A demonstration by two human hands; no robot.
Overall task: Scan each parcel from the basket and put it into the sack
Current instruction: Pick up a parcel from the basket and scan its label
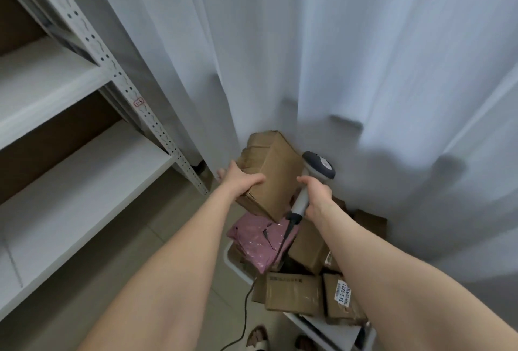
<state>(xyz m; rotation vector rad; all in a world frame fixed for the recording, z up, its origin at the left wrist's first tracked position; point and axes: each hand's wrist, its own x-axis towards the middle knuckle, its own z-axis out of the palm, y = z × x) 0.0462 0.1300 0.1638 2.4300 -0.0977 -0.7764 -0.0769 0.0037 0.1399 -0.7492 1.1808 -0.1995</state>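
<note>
The left hand point(246, 179) grips one brown cardboard parcel point(270, 174) above the white basket point(232, 262), the right hand point(318, 193) clasps one scanner point(319, 166) just beside it, and at least three brown boxes point(294, 293) and one pink mailer point(255, 241) lie below.

Curtain point(364, 70) is hanging just behind the box point(272, 177), closing that side. Shelf rack point(117, 76) is standing left. Floor point(179, 205) is lying open between rack and basket point(230, 259); cable point(281, 244) of the scanner point(319, 165) is dangling over it.
</note>
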